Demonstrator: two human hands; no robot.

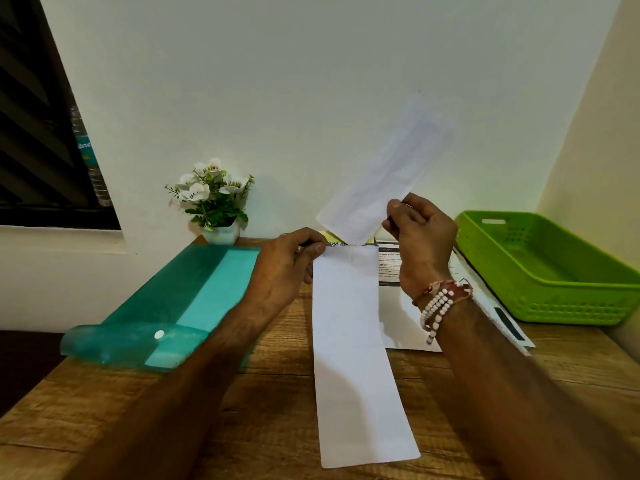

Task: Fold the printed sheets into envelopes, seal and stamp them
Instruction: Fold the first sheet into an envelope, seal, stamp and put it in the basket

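Pinching, between curled thumb and fingers of the right hand [422, 233], the lower corner of an envelope-like paper [384, 171]; held up off the table and tilted toward one o'clock, probably to leave its long body free and in plain sight for loading. Cannot tell from this view whether it is truly an envelope or another folded sheet.

Nipping, with thumb and forefinger of the left hand [287, 268], the far left corner of a long white strip [353, 341], apparently a printed sheet folded lengthwise, blank side up. Lying flat on the wooden table [277, 393], stretched from twelve o'clock just by the hands down to six o'clock at the near edge. Gripped at that far corner most likely to steady it, or to raise that end toward the paper held above.

Lying at two o'clock, partly under the right wrist, more printed sheets [389, 268], within easy reach as the waiting stack. Set at three o'clock, a green basket [571, 306], seemingly meant for finished pieces. Spread at nine o'clock, a teal plastic folder [173, 306], flap open and overhanging the table's left edge. Standing at eleven o'clock against the wall, a pot of white flowers [214, 202], well clear of the work.

Judged early in the cycle, with lengthwise folding apparently done and insertion, sealing and stamping not yet begun
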